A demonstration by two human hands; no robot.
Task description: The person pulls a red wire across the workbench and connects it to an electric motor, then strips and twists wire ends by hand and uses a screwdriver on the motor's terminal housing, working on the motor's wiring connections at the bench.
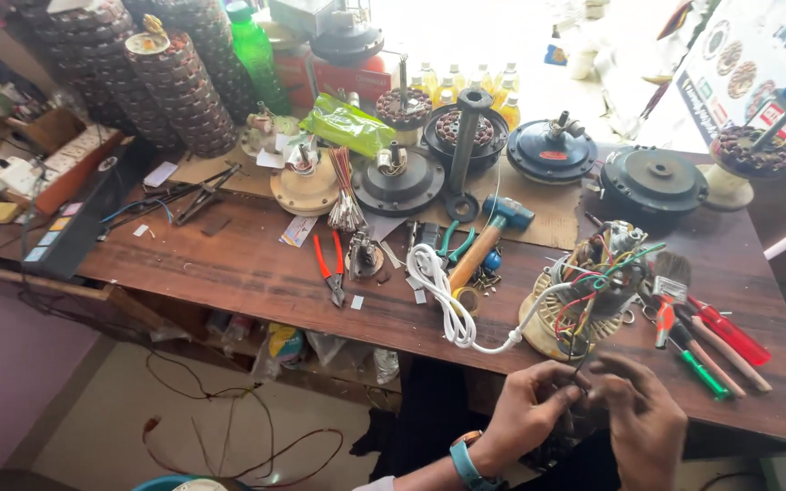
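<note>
Both hands work the wires of a fan motor at the bench's front edge.

Left hand and right hand meet fingertip to fingertip, each pinched shut on thin dark wires below the motor; the motor sits on the wooden bench, trailing coloured leads; a white cable coils just left; screwdrivers lie right; a hammer rests behind.

Worn matt wooden bench, glossy white plastic cable
</note>
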